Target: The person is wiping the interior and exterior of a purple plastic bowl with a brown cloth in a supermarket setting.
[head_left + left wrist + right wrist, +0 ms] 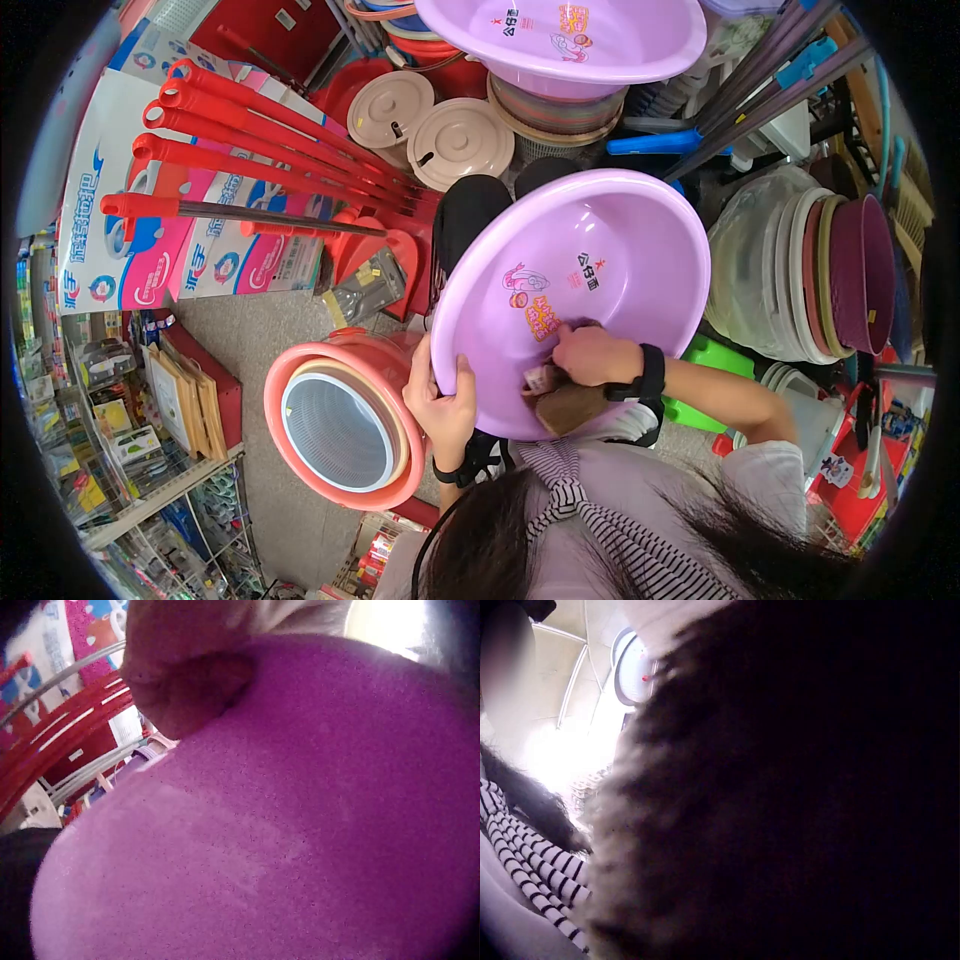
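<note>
A light purple plastic basin (640,260) with printed cartoon and lettering inside is tilted in front of the person. My left hand (445,408) grips its rim at the near left, thumb on the inner side. In the left wrist view the basin's outer wall (262,825) fills most of the picture, with the left hand (187,675) at its edge. Inside the basin, my right hand (597,358) holds a brown cloth (572,405) against the lower wall. That fuzzy cloth (630,855) looms close and dark in the right wrist view, where the right hand's fingers are hidden.
Another purple basin (640,60) sits on a stack ahead. At left are red-handled poles (240,150), boxes (120,210) and an orange basin with nested baskets (290,460). Stacked tubs (865,270) stand at right, beige lidded buckets (460,145) ahead. Shelves (150,510) line the left edge.
</note>
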Action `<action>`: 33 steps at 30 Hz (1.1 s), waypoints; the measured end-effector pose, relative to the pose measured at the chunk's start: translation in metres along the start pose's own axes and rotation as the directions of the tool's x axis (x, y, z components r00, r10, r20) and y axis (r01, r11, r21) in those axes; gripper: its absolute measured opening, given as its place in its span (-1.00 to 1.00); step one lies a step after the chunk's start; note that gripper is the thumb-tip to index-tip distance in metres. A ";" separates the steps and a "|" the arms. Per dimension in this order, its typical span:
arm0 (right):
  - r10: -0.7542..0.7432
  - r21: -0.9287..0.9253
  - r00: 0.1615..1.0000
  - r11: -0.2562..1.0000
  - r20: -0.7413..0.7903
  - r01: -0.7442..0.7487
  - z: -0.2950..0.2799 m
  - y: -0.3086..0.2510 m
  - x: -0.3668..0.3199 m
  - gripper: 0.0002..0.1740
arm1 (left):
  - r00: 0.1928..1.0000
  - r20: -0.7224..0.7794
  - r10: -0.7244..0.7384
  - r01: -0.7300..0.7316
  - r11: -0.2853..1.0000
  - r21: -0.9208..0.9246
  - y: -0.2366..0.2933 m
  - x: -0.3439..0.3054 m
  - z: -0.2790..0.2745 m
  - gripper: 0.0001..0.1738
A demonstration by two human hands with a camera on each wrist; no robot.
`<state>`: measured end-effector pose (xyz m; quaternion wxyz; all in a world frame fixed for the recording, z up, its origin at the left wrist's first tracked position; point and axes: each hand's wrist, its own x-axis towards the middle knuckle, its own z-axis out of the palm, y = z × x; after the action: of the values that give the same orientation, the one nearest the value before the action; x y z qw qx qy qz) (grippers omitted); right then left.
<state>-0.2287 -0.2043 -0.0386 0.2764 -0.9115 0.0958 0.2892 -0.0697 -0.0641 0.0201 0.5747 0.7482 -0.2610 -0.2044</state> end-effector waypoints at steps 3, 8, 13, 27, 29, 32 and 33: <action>-0.118 0.232 0.972 0.959 -0.203 0.165 0.008 -0.015 0.013 -0.87 | 0.996 -0.014 0.084 -0.083 0.995 0.062 -0.002 0.000 -0.001 -0.53; -0.076 0.326 0.895 0.915 -0.440 0.239 0.000 -0.035 0.028 -0.87 | 0.996 -0.011 0.091 -0.090 0.993 0.071 -0.004 0.001 0.000 -0.54; 0.083 0.528 0.735 0.750 -0.673 0.398 -0.021 -0.042 0.045 -0.73 | 0.997 0.001 0.073 -0.073 0.994 0.077 0.001 0.005 0.003 -0.56; 0.296 0.268 0.418 0.955 -0.859 -0.127 -0.066 -0.004 0.027 -0.54 | 0.995 0.089 -0.054 0.056 0.998 -0.022 0.002 0.008 0.009 -0.49; 0.201 0.113 0.440 0.969 -0.875 -0.218 -0.052 -0.003 0.044 -0.51 | 0.994 0.095 -0.046 0.051 0.998 -0.046 0.000 0.010 0.013 -0.49; 0.205 0.187 0.501 0.979 -0.841 -0.086 -0.047 -0.004 0.050 -0.63 | 0.996 0.077 -0.041 0.048 0.995 -0.089 -0.002 0.009 0.013 -0.49; 0.188 0.213 0.611 0.976 -0.769 -0.033 -0.045 -0.006 0.050 -0.67 | 0.996 0.078 -0.042 0.048 0.995 -0.088 -0.001 0.009 0.013 -0.49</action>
<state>-0.1647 -0.2255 -0.0340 0.2681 -0.9097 0.2885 -0.1313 -0.0704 -0.0791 0.0163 0.5927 0.7190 -0.2562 -0.2570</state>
